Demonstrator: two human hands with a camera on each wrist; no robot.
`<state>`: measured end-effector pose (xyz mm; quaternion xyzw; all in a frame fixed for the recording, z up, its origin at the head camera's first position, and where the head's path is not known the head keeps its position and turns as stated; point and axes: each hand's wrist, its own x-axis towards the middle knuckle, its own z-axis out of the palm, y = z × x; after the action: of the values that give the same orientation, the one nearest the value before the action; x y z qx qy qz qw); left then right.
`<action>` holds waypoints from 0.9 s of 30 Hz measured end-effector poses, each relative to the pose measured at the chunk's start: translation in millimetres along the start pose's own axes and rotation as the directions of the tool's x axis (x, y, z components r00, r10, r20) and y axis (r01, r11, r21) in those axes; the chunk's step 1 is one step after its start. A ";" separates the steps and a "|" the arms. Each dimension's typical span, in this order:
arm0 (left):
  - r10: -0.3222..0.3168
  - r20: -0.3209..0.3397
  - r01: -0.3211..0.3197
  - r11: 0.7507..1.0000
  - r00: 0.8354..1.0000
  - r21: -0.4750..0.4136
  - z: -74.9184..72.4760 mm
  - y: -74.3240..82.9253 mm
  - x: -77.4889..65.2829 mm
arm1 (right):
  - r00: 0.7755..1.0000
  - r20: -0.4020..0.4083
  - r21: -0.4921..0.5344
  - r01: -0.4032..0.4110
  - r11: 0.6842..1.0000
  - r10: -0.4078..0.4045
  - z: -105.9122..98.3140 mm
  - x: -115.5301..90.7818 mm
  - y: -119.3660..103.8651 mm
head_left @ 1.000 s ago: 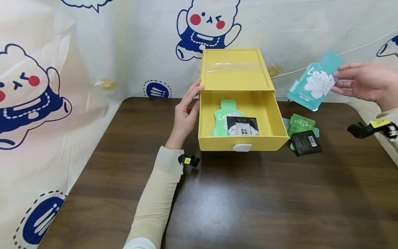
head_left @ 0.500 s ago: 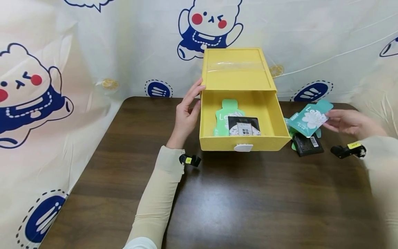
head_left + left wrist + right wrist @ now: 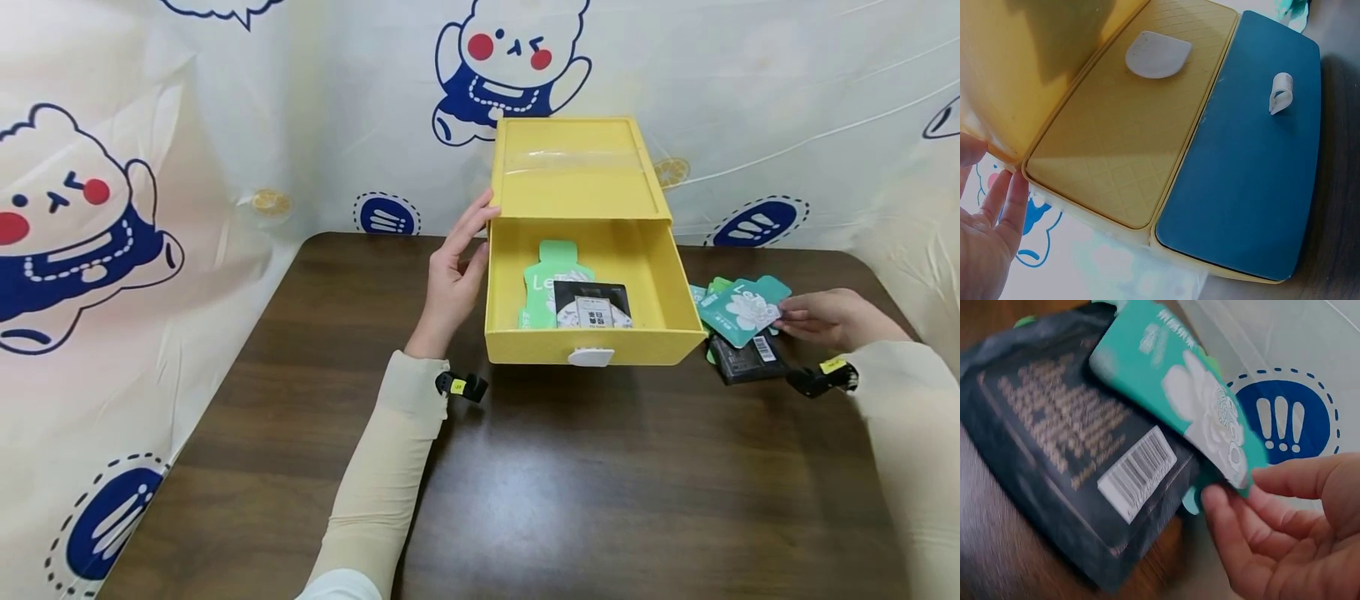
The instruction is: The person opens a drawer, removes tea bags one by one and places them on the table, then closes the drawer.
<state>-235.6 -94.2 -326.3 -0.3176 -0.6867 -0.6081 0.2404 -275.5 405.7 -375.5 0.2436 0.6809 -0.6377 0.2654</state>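
My right hand (image 3: 832, 317) pinches the edge of a teal tea sachet (image 3: 738, 315) between thumb and fingers, over a small pile at the drawer's right. In the right wrist view, the sachet (image 3: 1147, 381) shows a white flower and lies partly over a black sachet (image 3: 1054, 425) with a barcode. My left hand (image 3: 452, 279) touches the left edge of a yellow storage box (image 3: 570, 196), its fingers extended. The box's upper yellow drawer (image 3: 525, 348) is pulled out. In it lie a light green sachet (image 3: 540, 283) and a black sachet (image 3: 592, 293).
In the left wrist view, a blue lower drawer (image 3: 1241, 156) with a white tab sits pushed in below the yellow one. Green and pale blue sachets are partly hidden in the pile. A wooden table (image 3: 570, 483) bears everything, and a printed curtain (image 3: 315, 100) hangs behind.
The right hand has carried the teal sachet down and slightly left onto the pile. The black sachet there has shifted slightly towards the front. My left hand has kept its place on the box.
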 end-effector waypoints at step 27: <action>0.004 -0.011 -0.004 1.000 1.000 -0.001 1.5 0.2 0.0 | 0.832 0.049 -0.551 0.484 0.680 -0.552 90.4 -89.3 -116.7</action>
<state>-235.4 -92.7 -326.3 -0.3159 -0.6843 -0.6098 0.2452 -283.0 308.2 -233.4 -0.0063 0.8879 -0.4513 0.0895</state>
